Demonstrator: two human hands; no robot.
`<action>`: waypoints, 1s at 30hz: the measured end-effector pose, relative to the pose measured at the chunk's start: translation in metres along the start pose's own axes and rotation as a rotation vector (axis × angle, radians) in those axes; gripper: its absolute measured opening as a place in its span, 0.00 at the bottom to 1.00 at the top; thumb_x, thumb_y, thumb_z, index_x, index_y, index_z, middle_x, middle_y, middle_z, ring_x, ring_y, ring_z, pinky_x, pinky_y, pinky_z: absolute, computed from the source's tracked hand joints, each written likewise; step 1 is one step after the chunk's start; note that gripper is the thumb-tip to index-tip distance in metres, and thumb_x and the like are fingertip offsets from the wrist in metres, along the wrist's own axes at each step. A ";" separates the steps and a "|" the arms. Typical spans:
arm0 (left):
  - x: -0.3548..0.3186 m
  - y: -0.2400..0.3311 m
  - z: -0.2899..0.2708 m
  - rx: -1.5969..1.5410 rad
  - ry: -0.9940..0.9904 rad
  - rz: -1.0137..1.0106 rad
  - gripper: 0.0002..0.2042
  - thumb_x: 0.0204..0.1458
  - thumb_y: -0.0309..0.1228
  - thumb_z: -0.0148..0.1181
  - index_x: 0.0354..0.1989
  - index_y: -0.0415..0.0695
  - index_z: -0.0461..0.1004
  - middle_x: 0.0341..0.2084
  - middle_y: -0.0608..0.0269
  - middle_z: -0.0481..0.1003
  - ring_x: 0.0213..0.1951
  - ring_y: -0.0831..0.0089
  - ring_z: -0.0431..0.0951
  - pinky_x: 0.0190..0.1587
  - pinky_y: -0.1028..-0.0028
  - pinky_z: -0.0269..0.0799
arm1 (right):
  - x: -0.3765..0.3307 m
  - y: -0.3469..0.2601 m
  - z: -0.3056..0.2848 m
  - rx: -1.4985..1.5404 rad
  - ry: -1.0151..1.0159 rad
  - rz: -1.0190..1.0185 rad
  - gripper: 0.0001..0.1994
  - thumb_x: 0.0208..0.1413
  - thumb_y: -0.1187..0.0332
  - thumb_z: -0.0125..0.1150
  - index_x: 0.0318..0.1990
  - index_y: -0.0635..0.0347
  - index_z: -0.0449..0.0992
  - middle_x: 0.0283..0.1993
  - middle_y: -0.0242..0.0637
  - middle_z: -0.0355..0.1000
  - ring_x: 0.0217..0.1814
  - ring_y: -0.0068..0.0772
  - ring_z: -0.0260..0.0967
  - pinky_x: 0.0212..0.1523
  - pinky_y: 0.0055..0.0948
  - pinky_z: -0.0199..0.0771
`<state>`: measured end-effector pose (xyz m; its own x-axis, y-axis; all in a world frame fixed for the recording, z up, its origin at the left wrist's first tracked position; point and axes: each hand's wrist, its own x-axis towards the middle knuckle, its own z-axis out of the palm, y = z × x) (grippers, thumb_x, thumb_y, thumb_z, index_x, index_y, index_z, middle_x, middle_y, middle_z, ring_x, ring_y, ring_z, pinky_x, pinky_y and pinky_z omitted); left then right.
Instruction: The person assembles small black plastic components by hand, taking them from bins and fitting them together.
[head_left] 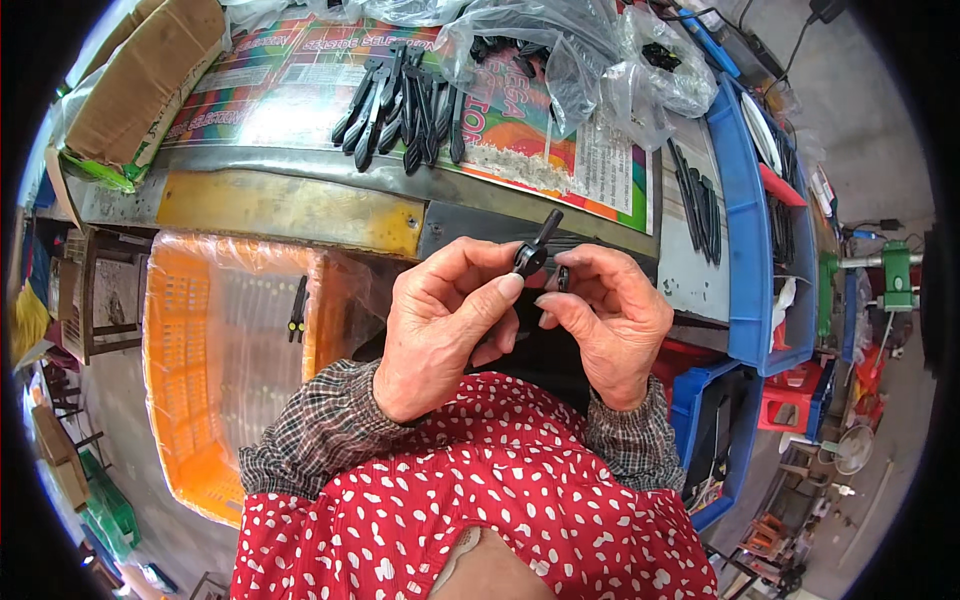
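We are in the middle of fitting 2 small black plastic parts together, held up in front of the chest, just near of the workbench edge (pixel 300 205). Our left hand (pixel 440 330) pinches a black handle piece (pixel 535 250) between thumb and forefinger, its round end at the fingertips and its narrow stem pointing up and away toward the bench. Our right hand (pixel 610 325) is curled, thumb and forefinger nipped on a much smaller black part (pixel 563 278) that sits just beside the round end of the handle piece; whether the 2 already touch we cannot tell.

On the far side of the bench lies a row of finished-looking black handles (pixel 400 105) on a colourful printed sheet (pixel 280 90), with clear plastic bags (pixel 590 50) of more black pieces to the right of them. To our left, lower down, stands an orange crate (pixel 190 420) lined with clear film, with 1 black piece inside it. A blue tray (pixel 745 210) runs along the right.

As we judge it, the next move calls for lining the small part up squarely with the handle's round end and pressing it in with steady finger pressure, the left pinch holding firm so the stem does not twist.
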<state>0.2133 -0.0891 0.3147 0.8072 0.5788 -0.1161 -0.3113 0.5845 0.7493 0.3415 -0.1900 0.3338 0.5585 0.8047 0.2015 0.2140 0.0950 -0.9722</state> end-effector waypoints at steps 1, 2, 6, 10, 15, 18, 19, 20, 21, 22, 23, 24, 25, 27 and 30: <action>0.000 -0.001 0.000 -0.003 -0.004 -0.006 0.09 0.57 0.23 0.50 0.45 0.38 0.68 0.37 0.56 0.75 0.20 0.82 0.69 0.16 0.86 0.58 | 0.000 -0.001 0.000 -0.004 -0.003 0.001 0.14 0.45 0.80 0.66 0.41 0.68 0.72 0.35 0.35 0.73 0.31 0.19 0.71 0.29 0.19 0.75; -0.001 -0.001 -0.001 -0.008 -0.003 -0.006 0.09 0.57 0.23 0.50 0.45 0.38 0.68 0.37 0.56 0.75 0.20 0.82 0.69 0.16 0.86 0.58 | 0.000 -0.002 0.000 0.050 -0.020 0.036 0.15 0.45 0.81 0.65 0.42 0.68 0.72 0.36 0.36 0.73 0.31 0.19 0.71 0.29 0.19 0.75; -0.001 -0.002 0.002 0.034 0.009 0.014 0.09 0.57 0.23 0.49 0.45 0.37 0.68 0.36 0.56 0.75 0.20 0.83 0.69 0.16 0.86 0.58 | -0.001 -0.001 -0.003 0.197 -0.066 0.089 0.17 0.45 0.84 0.63 0.45 0.70 0.69 0.36 0.40 0.72 0.31 0.21 0.71 0.29 0.19 0.76; 0.000 -0.005 0.002 0.049 0.004 0.019 0.09 0.57 0.22 0.49 0.45 0.36 0.68 0.35 0.57 0.75 0.19 0.83 0.68 0.17 0.85 0.58 | -0.004 0.000 -0.005 0.179 -0.049 0.109 0.18 0.46 0.84 0.62 0.46 0.71 0.69 0.37 0.41 0.72 0.32 0.23 0.72 0.30 0.20 0.77; 0.003 -0.008 0.003 0.056 -0.001 0.029 0.10 0.56 0.21 0.50 0.46 0.36 0.68 0.36 0.57 0.75 0.19 0.83 0.67 0.17 0.85 0.58 | -0.005 0.009 -0.008 0.135 -0.019 0.070 0.18 0.46 0.83 0.63 0.46 0.71 0.69 0.37 0.41 0.72 0.32 0.24 0.72 0.30 0.21 0.78; 0.004 -0.010 0.005 0.046 -0.007 0.025 0.10 0.56 0.20 0.50 0.46 0.36 0.68 0.36 0.58 0.75 0.19 0.84 0.66 0.17 0.85 0.58 | -0.005 0.012 -0.007 0.097 0.023 0.056 0.18 0.46 0.82 0.63 0.46 0.71 0.69 0.36 0.40 0.73 0.32 0.24 0.72 0.29 0.21 0.78; 0.004 -0.010 0.005 0.037 -0.007 0.018 0.10 0.56 0.20 0.50 0.47 0.36 0.68 0.36 0.58 0.75 0.19 0.84 0.66 0.18 0.85 0.58 | -0.004 0.014 -0.006 0.095 0.022 0.058 0.18 0.46 0.82 0.63 0.46 0.71 0.69 0.36 0.40 0.73 0.32 0.24 0.72 0.29 0.21 0.78; 0.005 -0.011 0.006 0.034 -0.005 0.017 0.10 0.56 0.20 0.50 0.47 0.36 0.68 0.36 0.58 0.75 0.19 0.84 0.66 0.18 0.85 0.58 | -0.005 0.015 -0.005 0.098 0.043 0.047 0.17 0.46 0.82 0.63 0.46 0.71 0.69 0.36 0.40 0.73 0.32 0.24 0.72 0.29 0.21 0.78; 0.006 -0.011 0.006 0.056 -0.001 0.024 0.11 0.55 0.20 0.50 0.47 0.36 0.68 0.35 0.60 0.75 0.19 0.85 0.66 0.18 0.86 0.58 | -0.005 0.016 -0.005 0.101 0.065 0.035 0.17 0.46 0.82 0.64 0.46 0.71 0.69 0.36 0.40 0.73 0.32 0.24 0.73 0.29 0.21 0.78; 0.006 -0.012 0.006 0.078 0.004 0.031 0.11 0.55 0.20 0.50 0.47 0.37 0.68 0.34 0.61 0.75 0.19 0.85 0.66 0.18 0.86 0.58 | -0.005 0.017 -0.004 0.100 0.064 0.038 0.17 0.46 0.82 0.64 0.46 0.71 0.69 0.36 0.40 0.73 0.32 0.24 0.73 0.29 0.21 0.78; 0.006 -0.013 0.006 0.076 0.004 0.029 0.11 0.55 0.20 0.50 0.47 0.37 0.68 0.34 0.61 0.75 0.19 0.85 0.66 0.18 0.86 0.58 | -0.005 0.018 -0.003 0.098 0.086 0.022 0.17 0.46 0.82 0.64 0.45 0.71 0.69 0.36 0.40 0.73 0.32 0.24 0.73 0.30 0.21 0.78; 0.006 -0.014 0.007 0.089 0.007 0.036 0.11 0.55 0.20 0.51 0.47 0.37 0.69 0.32 0.62 0.75 0.19 0.86 0.66 0.19 0.86 0.58 | -0.005 0.019 -0.003 0.095 0.107 0.006 0.17 0.46 0.82 0.64 0.45 0.71 0.69 0.36 0.41 0.73 0.33 0.24 0.73 0.30 0.22 0.79; 0.006 -0.015 0.007 0.102 0.010 0.042 0.11 0.55 0.20 0.51 0.46 0.36 0.69 0.30 0.63 0.75 0.20 0.86 0.66 0.19 0.86 0.58 | -0.006 0.020 -0.003 0.094 0.107 0.008 0.17 0.46 0.82 0.64 0.45 0.71 0.69 0.36 0.41 0.73 0.33 0.24 0.73 0.30 0.22 0.79; 0.006 -0.015 0.008 0.119 0.013 0.043 0.11 0.55 0.20 0.51 0.46 0.36 0.69 0.29 0.64 0.74 0.20 0.86 0.66 0.19 0.86 0.59 | -0.007 0.023 -0.003 0.077 0.116 -0.011 0.17 0.45 0.81 0.66 0.44 0.71 0.69 0.37 0.41 0.73 0.33 0.25 0.73 0.31 0.23 0.79; 0.007 -0.013 0.010 0.143 0.017 0.039 0.11 0.55 0.20 0.52 0.46 0.36 0.69 0.27 0.65 0.74 0.20 0.86 0.66 0.20 0.86 0.59 | -0.009 0.028 -0.005 0.012 0.141 -0.037 0.18 0.44 0.80 0.67 0.44 0.71 0.69 0.37 0.42 0.73 0.34 0.27 0.74 0.31 0.24 0.80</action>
<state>0.2279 -0.0991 0.3108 0.7871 0.6095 -0.0949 -0.2669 0.4752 0.8384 0.3461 -0.1974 0.3055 0.6576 0.7103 0.2511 0.2273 0.1308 -0.9650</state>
